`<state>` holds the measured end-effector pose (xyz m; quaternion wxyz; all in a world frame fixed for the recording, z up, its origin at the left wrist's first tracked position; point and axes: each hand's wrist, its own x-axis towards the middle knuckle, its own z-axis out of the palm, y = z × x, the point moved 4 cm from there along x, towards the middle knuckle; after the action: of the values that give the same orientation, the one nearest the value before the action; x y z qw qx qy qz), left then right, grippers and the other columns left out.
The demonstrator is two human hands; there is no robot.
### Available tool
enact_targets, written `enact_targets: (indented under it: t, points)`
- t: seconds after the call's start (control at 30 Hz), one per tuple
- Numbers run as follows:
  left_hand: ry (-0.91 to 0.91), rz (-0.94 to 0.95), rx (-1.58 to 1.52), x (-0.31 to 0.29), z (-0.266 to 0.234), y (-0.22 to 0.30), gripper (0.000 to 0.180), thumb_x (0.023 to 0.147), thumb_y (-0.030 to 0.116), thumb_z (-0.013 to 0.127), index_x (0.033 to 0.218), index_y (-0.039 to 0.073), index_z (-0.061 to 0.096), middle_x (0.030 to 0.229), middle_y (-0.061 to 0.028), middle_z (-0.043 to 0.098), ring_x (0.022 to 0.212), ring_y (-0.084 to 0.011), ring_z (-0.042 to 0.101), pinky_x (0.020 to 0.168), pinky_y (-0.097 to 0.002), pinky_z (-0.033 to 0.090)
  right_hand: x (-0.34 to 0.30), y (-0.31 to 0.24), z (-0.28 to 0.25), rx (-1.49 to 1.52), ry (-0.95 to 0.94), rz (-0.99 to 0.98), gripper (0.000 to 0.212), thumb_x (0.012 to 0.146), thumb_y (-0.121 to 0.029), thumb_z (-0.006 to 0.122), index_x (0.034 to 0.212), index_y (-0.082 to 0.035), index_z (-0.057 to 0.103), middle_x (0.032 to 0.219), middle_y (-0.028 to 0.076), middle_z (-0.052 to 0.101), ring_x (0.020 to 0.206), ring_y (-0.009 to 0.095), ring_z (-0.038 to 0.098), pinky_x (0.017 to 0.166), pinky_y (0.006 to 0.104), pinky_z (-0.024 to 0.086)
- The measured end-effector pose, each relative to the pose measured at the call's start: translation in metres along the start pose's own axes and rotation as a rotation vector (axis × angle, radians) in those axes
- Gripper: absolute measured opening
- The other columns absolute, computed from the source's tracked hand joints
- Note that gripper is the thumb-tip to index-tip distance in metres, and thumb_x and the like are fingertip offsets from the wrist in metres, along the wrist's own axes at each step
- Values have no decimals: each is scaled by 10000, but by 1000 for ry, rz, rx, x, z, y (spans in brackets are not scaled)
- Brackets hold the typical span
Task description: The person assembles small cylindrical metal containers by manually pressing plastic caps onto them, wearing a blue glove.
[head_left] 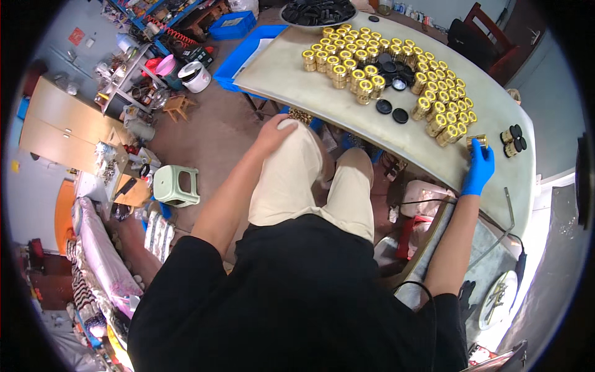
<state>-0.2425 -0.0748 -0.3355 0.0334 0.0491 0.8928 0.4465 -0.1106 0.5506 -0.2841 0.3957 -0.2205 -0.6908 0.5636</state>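
Note:
My right hand (pixel 480 168), in a blue glove, is closed round a small gold cylinder (pixel 476 141) at the right side of the table. Many like gold cylinders (pixel 441 106) with bright yellow rims stand close together just left of it. To its right is a small group of gold cylinders topped with black caps (pixel 514 134). Loose round black caps (pixel 392 111) lie among and in front of the main cluster. My bare left hand (pixel 274 134) rests on my left knee, holding nothing; its fingers lie along the trouser leg and are partly hidden.
The pale table (pixel 279 68) curves across in front of me. A wide bowl of black parts (pixel 319 13) stands at its far edge, beside a blue tray (pixel 238 62). A bent metal rod (pixel 508 211) and a cable are near my right forearm. A green stool (pixel 176 186) stands to my left.

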Motion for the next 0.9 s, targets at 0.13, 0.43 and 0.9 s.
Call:
enact_targets:
  t: [0.13,0.43,0.9]
  points:
    - [-109,-253,-487,-19,-21,4,531,999,377,676,1416,63,584,1273,-123,677,1136,-191,646,959,-352,526,-2,4,-7,-10,15,2,336,896,-224,818,1115,9,714,1005,67,726,853,136,652,774,303,537]
    - [5,-163,-593,-61,-64,10,558,956,283,736,1420,30,557,1319,-132,651,1175,-200,618,1017,-352,498,-19,-2,-1,-290,71,-149,368,827,-233,876,1086,-20,724,908,35,720,788,102,622,751,293,529]
    - [-15,352,251,-65,62,116,731,863,277,778,1484,46,470,1430,-208,567,1358,-378,513,1148,-429,408,-49,-65,19,148,38,-65,354,910,-57,758,1234,25,641,1080,89,694,917,150,661,803,292,545]
